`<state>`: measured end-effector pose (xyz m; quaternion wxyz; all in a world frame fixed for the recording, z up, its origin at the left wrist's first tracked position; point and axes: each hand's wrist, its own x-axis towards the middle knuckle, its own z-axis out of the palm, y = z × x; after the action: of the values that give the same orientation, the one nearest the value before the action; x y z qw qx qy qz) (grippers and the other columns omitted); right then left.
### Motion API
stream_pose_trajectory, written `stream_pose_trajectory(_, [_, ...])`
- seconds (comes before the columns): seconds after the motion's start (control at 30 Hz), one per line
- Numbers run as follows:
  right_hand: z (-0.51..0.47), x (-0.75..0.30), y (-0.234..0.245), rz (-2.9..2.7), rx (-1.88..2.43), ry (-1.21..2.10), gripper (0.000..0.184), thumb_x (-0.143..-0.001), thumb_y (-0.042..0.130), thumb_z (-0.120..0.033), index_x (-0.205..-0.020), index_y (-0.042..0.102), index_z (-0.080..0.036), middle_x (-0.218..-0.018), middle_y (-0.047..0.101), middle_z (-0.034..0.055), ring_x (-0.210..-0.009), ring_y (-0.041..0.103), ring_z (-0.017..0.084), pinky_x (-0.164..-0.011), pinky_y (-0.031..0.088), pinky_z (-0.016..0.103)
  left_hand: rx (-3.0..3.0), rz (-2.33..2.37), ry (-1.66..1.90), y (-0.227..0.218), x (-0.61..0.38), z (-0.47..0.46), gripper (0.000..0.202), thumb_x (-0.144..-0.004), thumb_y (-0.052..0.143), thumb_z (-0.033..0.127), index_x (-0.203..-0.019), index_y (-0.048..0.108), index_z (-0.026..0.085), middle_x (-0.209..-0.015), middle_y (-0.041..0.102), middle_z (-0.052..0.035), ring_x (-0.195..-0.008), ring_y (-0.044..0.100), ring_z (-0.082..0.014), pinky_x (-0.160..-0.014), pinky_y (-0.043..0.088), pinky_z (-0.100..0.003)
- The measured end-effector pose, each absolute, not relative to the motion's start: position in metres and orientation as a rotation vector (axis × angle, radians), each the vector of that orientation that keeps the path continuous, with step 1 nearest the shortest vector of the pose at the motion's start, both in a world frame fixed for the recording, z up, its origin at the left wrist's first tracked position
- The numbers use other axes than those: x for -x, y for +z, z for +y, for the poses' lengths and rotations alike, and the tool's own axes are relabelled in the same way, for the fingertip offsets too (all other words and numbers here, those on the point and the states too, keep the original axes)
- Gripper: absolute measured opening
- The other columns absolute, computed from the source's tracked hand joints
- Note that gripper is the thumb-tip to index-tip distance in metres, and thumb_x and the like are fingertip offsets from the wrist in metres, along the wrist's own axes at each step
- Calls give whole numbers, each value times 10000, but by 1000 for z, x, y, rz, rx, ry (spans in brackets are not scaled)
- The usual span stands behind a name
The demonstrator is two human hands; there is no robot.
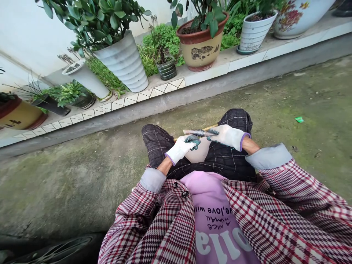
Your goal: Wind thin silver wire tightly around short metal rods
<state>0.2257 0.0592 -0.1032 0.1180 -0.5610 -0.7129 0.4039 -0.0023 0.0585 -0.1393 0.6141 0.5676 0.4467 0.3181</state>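
Note:
Both hands wear white work gloves with dark green fingers, close together over my lap. My right hand (227,136) is closed around the right end of a short stick (200,133), which has a pale tan left tip and a shiny silver wrapping round its middle. Just below the stick, my left hand (183,147) has its fingers curled together. What they pinch, if anything, is too small to tell. Behind the stick runs a thin yellowish rod (210,127), partly hidden by the hands. A pale smooth surface (199,152) shows between my thighs.
Ahead runs a low tiled ledge (206,78) with several potted plants, among them a brown and yellow pot (202,51) and a ribbed white pot (123,62). A green scrap (299,119) lies on the mossy concrete floor (82,176). A dark wheel-like object (63,249) is at lower left.

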Motion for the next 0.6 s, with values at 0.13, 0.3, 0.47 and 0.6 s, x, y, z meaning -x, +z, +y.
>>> stream_pose_trajectory(0.13, [55, -218, -96, -1821, 1611, 1353, 248, -836, 633, -380, -968, 653, -170, -602, 545, -25, -407, 422, 77, -358, 326, 210, -1204, 987, 789, -135, 2, 60, 209, -677, 721, 252, -807, 683, 93, -620, 658, -28, -527, 558, -92, -535, 442, -229])
stream_pose_trajectory(0.3, [50, -216, -90, -1570, 1480, 1599, 272, -812, 679, -390, -950, 634, -159, -580, 537, -18, -383, 421, 71, -318, 358, 198, -1187, 942, 787, -132, 3, 59, 256, -700, 743, 308, -822, 682, 91, -596, 653, -29, -533, 572, -99, -542, 448, -232])
stream_pose_trajectory(0.47, [50, -222, -90, -1498, 1314, 1831, 305, -793, 693, -401, -943, 622, -146, -603, 575, -7, -376, 452, 75, -309, 366, 191, -1255, 914, 773, -142, 6, 62, 265, -727, 734, 334, -816, 688, 88, -660, 679, -57, -586, 600, -123, -611, 486, -270])
stream_pose_trajectory(0.6, [49, -228, -96, -1757, 1167, 1954, 366, -762, 723, -436, -960, 661, -135, -605, 600, -3, -378, 464, 77, -318, 363, 193, -1348, 954, 750, -146, 14, 73, 189, -636, 770, 239, -742, 691, 103, -711, 694, -53, -672, 621, -139, -699, 500, -270])
